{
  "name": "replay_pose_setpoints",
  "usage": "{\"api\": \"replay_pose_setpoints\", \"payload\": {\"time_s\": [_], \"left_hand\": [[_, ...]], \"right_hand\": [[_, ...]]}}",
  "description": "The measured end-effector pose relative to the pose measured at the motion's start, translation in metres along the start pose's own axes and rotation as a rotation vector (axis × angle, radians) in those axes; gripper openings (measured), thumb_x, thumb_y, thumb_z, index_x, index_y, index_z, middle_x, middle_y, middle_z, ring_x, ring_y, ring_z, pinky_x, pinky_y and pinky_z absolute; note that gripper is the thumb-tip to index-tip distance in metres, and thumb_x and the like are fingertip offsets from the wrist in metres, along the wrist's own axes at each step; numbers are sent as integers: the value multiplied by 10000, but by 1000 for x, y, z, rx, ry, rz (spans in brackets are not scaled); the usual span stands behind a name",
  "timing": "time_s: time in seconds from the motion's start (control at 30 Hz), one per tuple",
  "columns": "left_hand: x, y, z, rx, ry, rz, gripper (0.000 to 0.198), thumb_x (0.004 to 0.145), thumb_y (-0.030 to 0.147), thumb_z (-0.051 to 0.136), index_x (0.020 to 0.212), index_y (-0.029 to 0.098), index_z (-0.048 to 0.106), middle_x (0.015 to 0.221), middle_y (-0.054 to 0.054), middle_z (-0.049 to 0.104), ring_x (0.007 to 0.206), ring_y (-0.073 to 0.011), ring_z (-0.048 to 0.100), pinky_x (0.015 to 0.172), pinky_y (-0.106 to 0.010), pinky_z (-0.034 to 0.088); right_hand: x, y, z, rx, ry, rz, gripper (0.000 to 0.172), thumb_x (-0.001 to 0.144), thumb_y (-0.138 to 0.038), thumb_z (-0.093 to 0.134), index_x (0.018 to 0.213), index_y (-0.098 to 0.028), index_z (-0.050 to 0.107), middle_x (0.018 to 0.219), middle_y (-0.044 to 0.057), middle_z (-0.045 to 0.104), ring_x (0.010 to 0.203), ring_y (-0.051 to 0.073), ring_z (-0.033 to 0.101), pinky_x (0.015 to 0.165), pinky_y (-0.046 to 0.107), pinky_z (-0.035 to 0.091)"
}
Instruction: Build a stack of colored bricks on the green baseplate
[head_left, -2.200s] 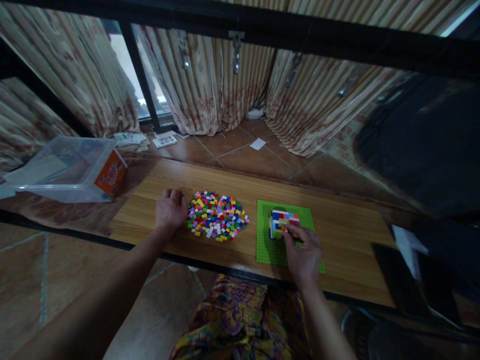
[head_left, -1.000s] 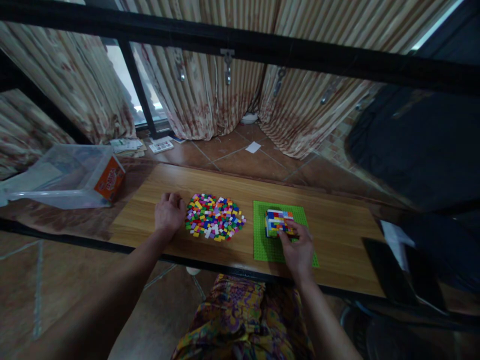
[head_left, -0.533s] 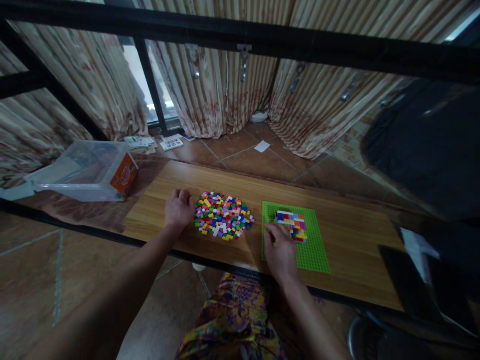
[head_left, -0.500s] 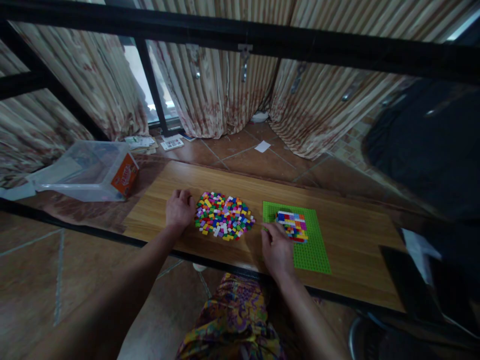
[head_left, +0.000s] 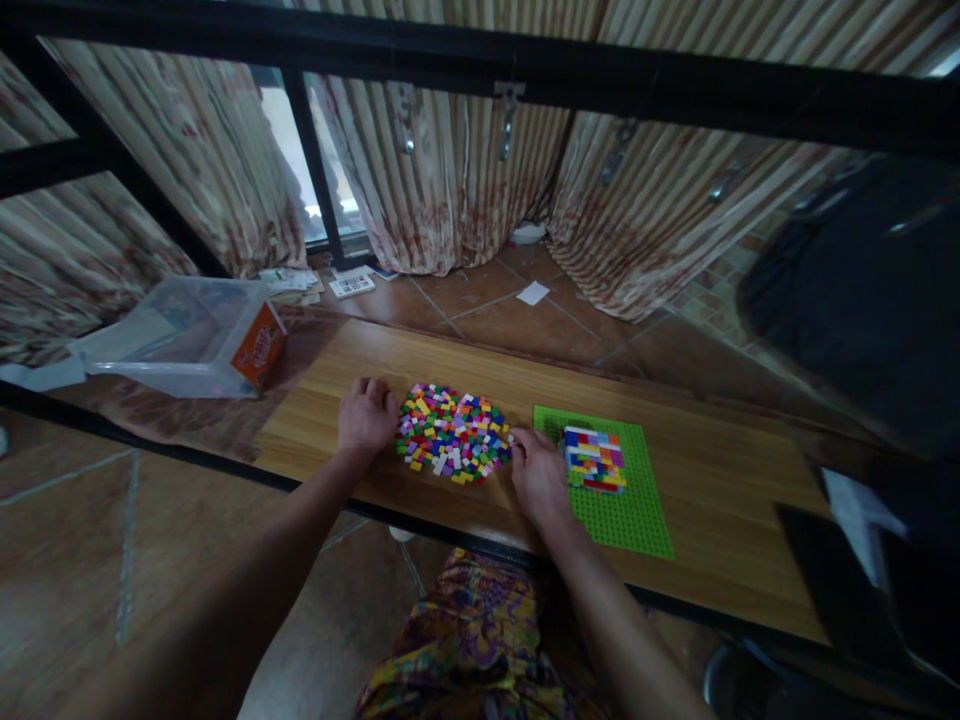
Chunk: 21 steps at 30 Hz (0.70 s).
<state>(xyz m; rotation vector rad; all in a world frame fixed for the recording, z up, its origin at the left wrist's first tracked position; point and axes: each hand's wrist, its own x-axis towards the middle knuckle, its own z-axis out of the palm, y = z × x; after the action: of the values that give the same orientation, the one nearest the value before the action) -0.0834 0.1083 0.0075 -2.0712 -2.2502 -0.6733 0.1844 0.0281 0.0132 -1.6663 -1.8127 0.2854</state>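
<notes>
A heap of small multicoloured toy bricks (head_left: 454,435) lies on the wooden table. My left hand (head_left: 366,418) rests at the left edge of the heap, its fingers curled in; whatever is under them is hidden. At the heap's right edge, my right hand (head_left: 541,478) has thumb and fingers drawn together, with a tiny pale spot by the tips that is too small to name. Just right of that hand is a green studded baseplate (head_left: 637,515). On its upper part sits a block built of coloured brick rows (head_left: 595,460).
A clear plastic bin (head_left: 172,340) with an orange label stands at the left beyond the wooden tabletop (head_left: 720,480). Papers (head_left: 289,284) lie behind it. A black bar (head_left: 450,60) crosses above, before striped curtains (head_left: 480,180). Dark flat objects (head_left: 832,570) are at the right end.
My right hand has moved left, from beside the brick-built block to the edge of the heap. The left hand stays by the heap. The view has shifted slightly.
</notes>
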Motion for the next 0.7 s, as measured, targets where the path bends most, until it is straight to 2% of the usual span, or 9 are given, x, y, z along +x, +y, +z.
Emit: {"api": "replay_pose_setpoints", "payload": {"time_s": [0.13,0.27,0.5,0.7], "left_hand": [[0,1,0,2,0,-9,277,857,298,422,976,169,636,1023,-126,609,938,-261,601,804,-370,451],[0,0,0,3,1,-3,292,863,311,414,990,168,635,1027,-129,604,919,-259,601,794,-373,450],[0,-2,2,6,12,14,295,859,313,413,980,168,639,1014,-131,601,929,-263,596,811,-380,452],[1,-2,1,5,8,7,305,855,319,414,997,164,636,1045,-136,604,933,-263,596,811,-378,453]], "right_hand": [[-1,-1,0,2,-13,-22,306,903,-155,386,968,-188,683,936,90,673,880,220,598,826,362,471],[-12,-5,-7,66,49,0,309,925,-187,380,1027,-194,672,939,88,660,888,218,602,811,365,487],[-47,-10,-35,131,99,43,273,953,-243,408,1011,-195,670,935,83,659,891,202,629,812,354,505],[-59,12,-62,85,229,105,237,938,-287,461,976,-208,682,975,77,689,910,201,640,823,357,500]]}}
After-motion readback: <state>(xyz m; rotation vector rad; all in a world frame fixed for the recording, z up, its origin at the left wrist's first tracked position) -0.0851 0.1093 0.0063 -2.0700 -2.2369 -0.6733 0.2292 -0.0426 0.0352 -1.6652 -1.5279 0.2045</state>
